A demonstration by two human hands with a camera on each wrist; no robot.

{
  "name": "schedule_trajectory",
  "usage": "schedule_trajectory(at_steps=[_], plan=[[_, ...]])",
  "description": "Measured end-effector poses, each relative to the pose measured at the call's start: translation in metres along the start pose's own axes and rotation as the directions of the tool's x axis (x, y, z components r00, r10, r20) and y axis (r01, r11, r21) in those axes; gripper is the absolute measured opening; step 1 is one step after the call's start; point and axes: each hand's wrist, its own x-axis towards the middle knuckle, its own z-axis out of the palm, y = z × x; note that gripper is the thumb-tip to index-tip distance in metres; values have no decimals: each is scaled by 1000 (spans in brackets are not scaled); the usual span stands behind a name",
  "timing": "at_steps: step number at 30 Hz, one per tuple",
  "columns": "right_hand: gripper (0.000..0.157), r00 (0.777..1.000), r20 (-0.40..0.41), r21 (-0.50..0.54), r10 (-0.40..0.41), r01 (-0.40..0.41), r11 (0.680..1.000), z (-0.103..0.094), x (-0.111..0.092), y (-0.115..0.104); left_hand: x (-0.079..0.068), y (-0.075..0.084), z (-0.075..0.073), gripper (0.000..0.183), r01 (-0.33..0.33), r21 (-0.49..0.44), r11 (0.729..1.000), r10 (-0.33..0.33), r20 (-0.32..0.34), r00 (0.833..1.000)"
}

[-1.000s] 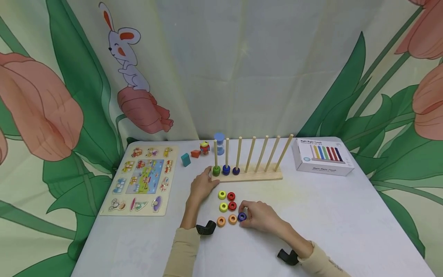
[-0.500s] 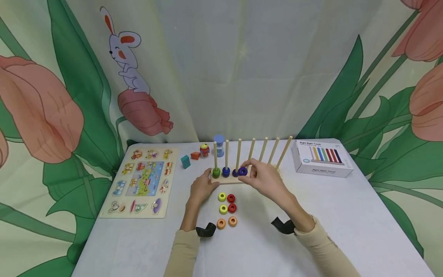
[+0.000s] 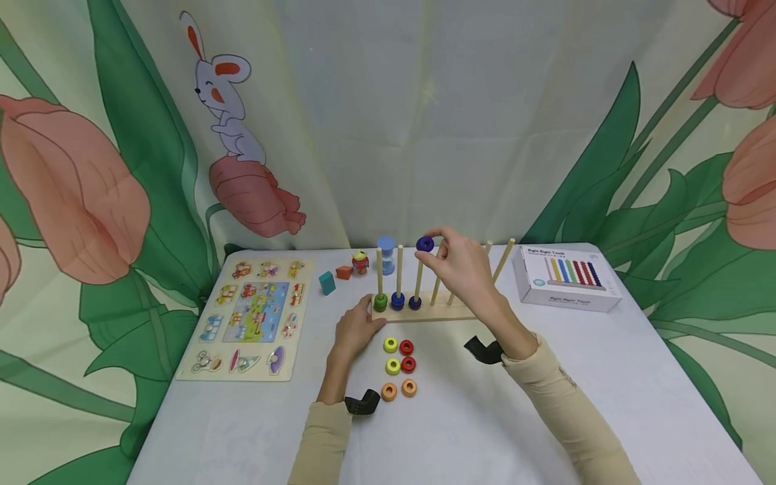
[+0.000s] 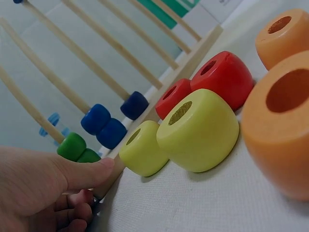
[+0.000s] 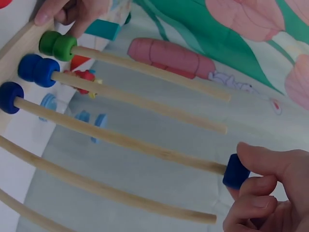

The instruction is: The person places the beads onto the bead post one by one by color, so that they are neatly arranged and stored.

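Note:
My left hand (image 3: 356, 329) grips the left end of a wooden peg rack (image 3: 445, 314), thumb along its front edge. Green beads (image 4: 72, 146) sit low on the first peg, blue beads (image 4: 104, 126) on the second, and one dark blue bead (image 3: 415, 303) on the third. My right hand (image 3: 463, 266) pinches another dark blue bead (image 5: 236, 171) between thumb and fingers. That bead is at the tip of the third peg (image 5: 145, 145); whether the peg has entered its hole is hidden. Pegs farther right are partly hidden behind the right hand.
In front of the rack lie yellow beads (image 3: 393, 366), red beads (image 3: 408, 364) and orange beads (image 3: 409, 387). A picture puzzle board (image 3: 254, 316) lies left. Behind stand blocks (image 3: 327, 283), a toy figure (image 3: 360, 263) and a blue sand timer (image 3: 386, 254). A box (image 3: 566, 277) sits right.
My right hand has picked up the dark blue bead beside the orange ones, carried it forward, and raised it to the third peg's top. My left hand has stayed on the rack.

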Motion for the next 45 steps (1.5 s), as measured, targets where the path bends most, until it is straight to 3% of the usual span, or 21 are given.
schedule_trajectory(at_steps=[7,12,14,19,25,28,31,40,45], plan=[[40,997,32,13,66,-67,998,3,4,3,1,1,2,69,-1,9,1000,1,-3,1000],[38,998,-61,146,18,-8,989,11,-13,6,0,2,1,69,-6,12,1000,6,2,1000],[35,998,-60,181,-4,15,983,19,-24,8,0,2,0,69,-4,10,1000,4,2,1000],[25,990,127,210,62,-88,974,52,-57,21,1,2,-1,69,10,15,1000,-10,5,1000],[27,919,361,132,157,-217,967,89,-87,44,1,2,-1,69,9,21,1000,-9,3,1000],[27,892,419,81,168,-222,972,101,-96,50,1,1,0,69,7,25,1000,-7,-4,1000],[25,881,438,43,180,-221,974,108,-102,54,1,1,0,69,5,25,1000,-5,-2,1000],[26,881,433,-4,191,-210,978,109,-105,53,1,2,1,69,18,17,1000,-18,-3,1000],[26,918,350,-6,189,-199,980,92,-99,45,1,2,1,69,28,15,1000,-28,0,1000]])
